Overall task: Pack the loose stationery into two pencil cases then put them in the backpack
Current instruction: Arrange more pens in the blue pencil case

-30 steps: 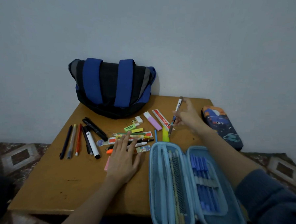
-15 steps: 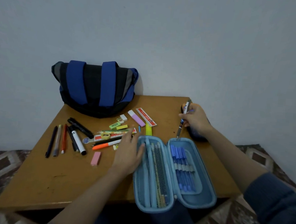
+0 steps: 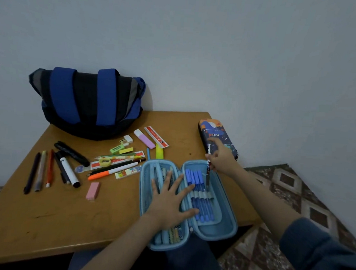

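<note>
Meanwhile the left hand [image 3: 169, 204] had moved, fingers spread, onto the open blue pencil case [image 3: 227, 230], while the right hand [image 3: 223, 161] pinched a pen [image 3: 208, 172] at three o'clock of its blue pens [image 3: 199, 198].

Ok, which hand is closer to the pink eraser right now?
Left. The left hand lies flat on the open blue pencil case, just right of the pink eraser. The right hand holds a pen over the case's far right side, farther away.

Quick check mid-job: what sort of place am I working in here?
Probably a room in a home, used as a study corner: a small wooden table stands against a plain wall over a patterned floor, with a backpack and loose pens on it.
</note>
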{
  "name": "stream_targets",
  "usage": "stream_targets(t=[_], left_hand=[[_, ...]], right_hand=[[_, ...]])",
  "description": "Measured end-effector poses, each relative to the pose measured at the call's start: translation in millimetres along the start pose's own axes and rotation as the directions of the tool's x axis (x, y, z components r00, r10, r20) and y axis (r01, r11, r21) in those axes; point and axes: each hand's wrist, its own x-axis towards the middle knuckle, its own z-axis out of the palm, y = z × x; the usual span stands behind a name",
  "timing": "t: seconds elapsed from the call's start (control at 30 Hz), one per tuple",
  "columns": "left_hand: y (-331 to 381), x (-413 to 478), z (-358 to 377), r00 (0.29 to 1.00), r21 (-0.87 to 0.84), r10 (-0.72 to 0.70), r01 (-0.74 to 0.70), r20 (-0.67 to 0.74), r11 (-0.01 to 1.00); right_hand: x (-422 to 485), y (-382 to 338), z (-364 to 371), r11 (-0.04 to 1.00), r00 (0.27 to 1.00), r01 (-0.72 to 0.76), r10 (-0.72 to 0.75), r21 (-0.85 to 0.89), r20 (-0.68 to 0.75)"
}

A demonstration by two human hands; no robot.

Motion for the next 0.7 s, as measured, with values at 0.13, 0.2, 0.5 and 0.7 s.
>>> stream_targets(t=[0.13,0.2,0.5,0.7], left_hand=[[2.4,-0.5,-4.3,1.0,0.045,-0.011,0.01,0.02,0.999],[3.8,-0.4,-5.7,1.0,0.051,-0.013,0.012,0.027,0.999],[5.6,1.8,-6.8,0.997,0.072,-0.026,0.02,0.076,0.997],[6.8,2.3,-7.3,0.995,0.085,-0.03,0.023,0.091,0.996]], right_hand=[[2.8,2.5,5.8,0.999,0.998,-0.008,0.01,-0.038,0.055],[7.5,3.5,8.3,0.997,0.997,-0.018,0.024,-0.079,0.071],[17.1,2.0,12.0,0.962,0.948,-0.136,0.195,-0.236,0.251],[9.1,7.1,11.7,0.97,0.948,-0.109,0.166,-0.216,0.27]])
